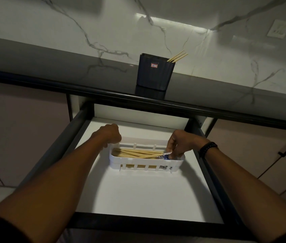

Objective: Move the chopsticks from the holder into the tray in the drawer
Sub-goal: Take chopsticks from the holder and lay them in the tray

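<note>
The right hand (180, 142) has a tight grip on the blue ends of the chopsticks (138, 153) lying in the tray (138, 161); settle them flat before letting go. The left hand (109, 135) seems to clasp the tray's corner. A few sticks (177, 56) stand in the holder (154, 74).

countertop (51, 67): across upper frame.
holder (153, 74): on countertop, upper centre; leaning chopsticks (178, 57) in its right side.
drawer (138, 199): below countertop, centre.
tray (145, 163): in drawer; bundled chopsticks (137, 153) lie inside, left to right.
left hand (110, 135): holds tray's left end.
right hand (180, 142): pinches bundle's right end.
</note>
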